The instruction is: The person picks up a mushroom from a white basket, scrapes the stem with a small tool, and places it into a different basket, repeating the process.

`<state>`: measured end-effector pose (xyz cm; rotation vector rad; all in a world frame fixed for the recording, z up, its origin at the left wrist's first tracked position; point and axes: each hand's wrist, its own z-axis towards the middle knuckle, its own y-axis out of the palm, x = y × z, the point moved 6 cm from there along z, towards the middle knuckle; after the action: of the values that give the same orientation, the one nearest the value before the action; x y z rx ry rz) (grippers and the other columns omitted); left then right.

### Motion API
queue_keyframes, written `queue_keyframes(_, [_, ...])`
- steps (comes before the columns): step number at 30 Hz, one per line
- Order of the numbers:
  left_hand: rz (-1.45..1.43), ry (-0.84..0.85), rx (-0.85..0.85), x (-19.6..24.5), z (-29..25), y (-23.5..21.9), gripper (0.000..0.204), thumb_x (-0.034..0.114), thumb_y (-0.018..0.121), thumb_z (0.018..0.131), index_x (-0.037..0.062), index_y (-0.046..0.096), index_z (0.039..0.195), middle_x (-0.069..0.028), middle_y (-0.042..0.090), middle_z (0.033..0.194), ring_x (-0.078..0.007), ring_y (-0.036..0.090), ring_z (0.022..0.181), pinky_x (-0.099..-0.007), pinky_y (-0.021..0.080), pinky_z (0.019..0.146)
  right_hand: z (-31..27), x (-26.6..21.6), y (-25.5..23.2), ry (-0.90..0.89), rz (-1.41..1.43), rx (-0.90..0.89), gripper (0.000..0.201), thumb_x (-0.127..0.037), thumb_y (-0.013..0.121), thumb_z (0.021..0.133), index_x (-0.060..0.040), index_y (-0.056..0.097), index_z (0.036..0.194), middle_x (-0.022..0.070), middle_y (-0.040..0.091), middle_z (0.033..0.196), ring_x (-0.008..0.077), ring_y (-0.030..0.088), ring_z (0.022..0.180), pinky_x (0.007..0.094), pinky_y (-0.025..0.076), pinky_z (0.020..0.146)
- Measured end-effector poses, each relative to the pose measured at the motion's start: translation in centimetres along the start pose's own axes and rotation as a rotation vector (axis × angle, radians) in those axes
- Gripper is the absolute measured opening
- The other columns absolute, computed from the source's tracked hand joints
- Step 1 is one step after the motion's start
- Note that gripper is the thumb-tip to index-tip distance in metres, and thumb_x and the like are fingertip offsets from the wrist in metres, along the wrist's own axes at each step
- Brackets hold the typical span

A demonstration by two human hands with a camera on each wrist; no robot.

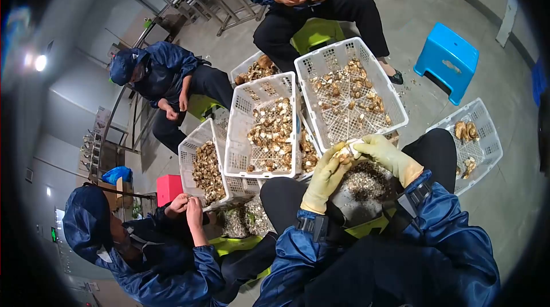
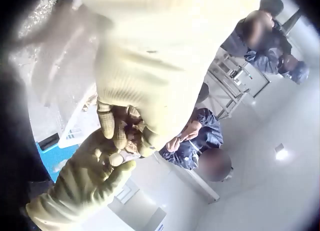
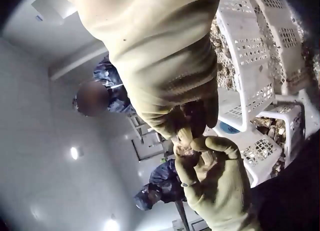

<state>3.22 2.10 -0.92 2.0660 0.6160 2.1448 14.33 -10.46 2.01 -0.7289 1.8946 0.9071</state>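
Note:
Both hands wear pale yellow gloves and meet over the lap. My left hand point(image 1: 324, 184) curls its fingers round brown and white mushroom pieces point(image 1: 344, 153); the left wrist view shows them point(image 2: 132, 133) between its fingertips. Against them, my right hand point(image 1: 389, 158) pinches a whitish mushroom piece point(image 1: 357, 145), its rounded pale end point(image 2: 116, 159) beside the thumb. In the right wrist view the fingertips of both hands close round a pale piece point(image 3: 185, 150), and the right fingers partly hide it. Whether a small tool is in the right hand I cannot tell.
White crates point(image 1: 403, 113) of mushrooms stand ahead, with another crate point(image 1: 497, 149) at the right. A tub of dark and white scraps point(image 1: 366, 187) sits below the hands. A blue stool point(image 1: 450, 55) stands at the back right. Three people sit around the crates.

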Motion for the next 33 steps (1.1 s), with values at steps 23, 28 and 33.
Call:
queue_keyframes(23, [-0.162,-0.009,0.155,-0.5,0.4,-0.3,0.033,0.008,0.054,0.101,-0.0001,0.050,0.133,-0.0039,0.056,0.112,-0.0096,0.054,0.103,-0.0259,0.049,0.094,1.5,1.3,1.0,-0.179,-0.111,0.023,0.031,-0.019,0.064,0.097,0.0058,0.065,0.115,0.0050,0.070,0.098,0.0096,0.064,0.083,0.0244,0.054,0.072])
queue_keyframes(28, [-0.465,-0.116,0.135,-1.5,0.2,-0.6,0.034,0.009,0.055,0.100,0.0015,0.051,0.133,-0.0057,0.057,0.116,-0.0113,0.055,0.105,-0.0284,0.048,0.096,2.2,2.1,0.3,-0.066,-0.084,0.043,0.029,-0.017,0.064,0.096,0.0026,0.066,0.118,0.0035,0.069,0.096,0.0113,0.065,0.082,0.0269,0.055,0.072])
queue_keyframes(33, [-0.271,-0.053,0.087,-0.7,0.2,-0.5,0.031,0.011,0.056,0.100,0.0015,0.052,0.130,-0.0091,0.059,0.121,-0.0157,0.058,0.108,-0.0319,0.049,0.097,1.1,0.8,1.3,-0.135,-0.042,-0.117,0.037,-0.019,0.061,0.099,0.0000,0.060,0.130,0.0030,0.068,0.105,0.0105,0.064,0.089,0.0265,0.055,0.078])
